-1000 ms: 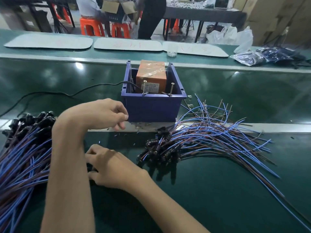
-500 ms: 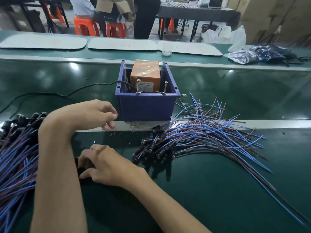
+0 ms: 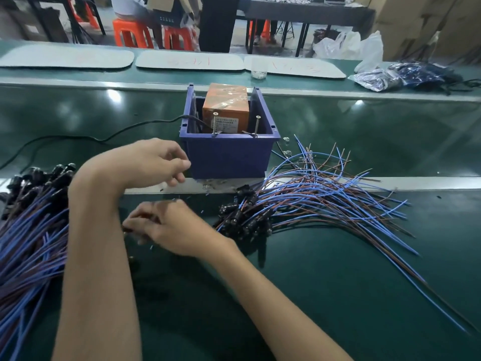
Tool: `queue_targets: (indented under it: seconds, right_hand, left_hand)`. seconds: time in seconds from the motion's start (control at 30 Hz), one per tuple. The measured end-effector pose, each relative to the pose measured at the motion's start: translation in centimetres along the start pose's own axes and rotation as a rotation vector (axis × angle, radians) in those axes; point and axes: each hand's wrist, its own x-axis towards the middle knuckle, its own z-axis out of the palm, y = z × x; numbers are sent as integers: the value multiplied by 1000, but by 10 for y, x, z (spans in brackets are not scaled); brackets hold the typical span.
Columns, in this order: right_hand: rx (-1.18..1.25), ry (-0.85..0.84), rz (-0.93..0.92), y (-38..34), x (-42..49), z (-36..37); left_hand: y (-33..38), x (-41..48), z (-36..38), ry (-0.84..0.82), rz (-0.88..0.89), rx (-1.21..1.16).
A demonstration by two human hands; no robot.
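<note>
My left hand [image 3: 145,162] hovers just left of the blue bin [image 3: 229,157], fingers curled with thumb and fingertips close together; whether anything small sits between them does not show. Below it, my right hand [image 3: 169,227] is blurred and pinches a small black connector [image 3: 127,228] that peeks out beside my left forearm. A heap of blue and brown wires with black connectors [image 3: 31,230] lies at the left. A second, fanned-out heap of wires [image 3: 312,199] lies at the right, its connectors [image 3: 242,217] pointing toward my right hand.
An orange box [image 3: 225,100] and two upright screws stand in the bin. A black cable [image 3: 78,138] runs left from it. A metal strip [image 3: 390,182] crosses the green bench. White mats [image 3: 190,61], a plastic cup [image 3: 259,71] and bags [image 3: 390,76] lie beyond; people and orange stools stand behind.
My right hand has lifted slightly and moved with the connector, now blurred. My left hand stays by the bin, its fingers shifting a little.
</note>
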Motion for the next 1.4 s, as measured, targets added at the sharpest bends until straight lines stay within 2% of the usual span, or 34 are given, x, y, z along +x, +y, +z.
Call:
queue_targets:
  seconds: [0.1,0.2,0.27,0.33,0.4,0.5,0.57,0.63,0.7,0.77,0.87,0.97,1.1,1.2,1.3,1.4]
  right_hand:
    - [336,199,50,-1,2,-17]
    - [740,490,-28,-12,-2,-45]
    - [922,676,-102,-18,-9,-65]
    - [1009,794,-183,-24,-18,-83]
    - [1001,794,-270,-29,-27,-97]
    - [930,718,-326,-35,-41,-112]
    - [778,692,-296,-39,-50,-119]
    - [728,670,-291,-42,-54,-124]
    - [815,637,-309,-45,-57,-126]
    - [921,578,-318,-49,-59,-127]
    - [955,574,-269,-51,-62,-129]
    - [773,637,-171,-49,-65,-134]
    - [532,711,99,-39,-72,-135]
    - [398,645,318,-27,-78,-134]
    - [414,530,336,-19,-81,-130]
    - [484,423,271,-17,-81,-122]
  left_hand:
    - [5,-3,0,207,81,-55]
    - [17,-6,0,466,205,-62]
    - [27,-8,1,466,272,-200]
    - [39,-10,6,265,255,-412]
    - [48,-10,14,60,148,-506]
    - [51,-6,21,29,54,-498]
    - [47,-4,18,99,41,-555]
    - [40,-5,9,247,27,-687]
    - [34,-4,4,416,41,-739]
    - [30,0,4,533,58,-686]
    - [33,5,8,578,116,-588]
    - [41,4,14,499,188,-501]
    - [52,-2,26,139,270,-228]
    - [61,-7,39,-53,372,29]
    - [64,-17,54,-238,397,78]
    - [63,-25,64,-419,380,97]
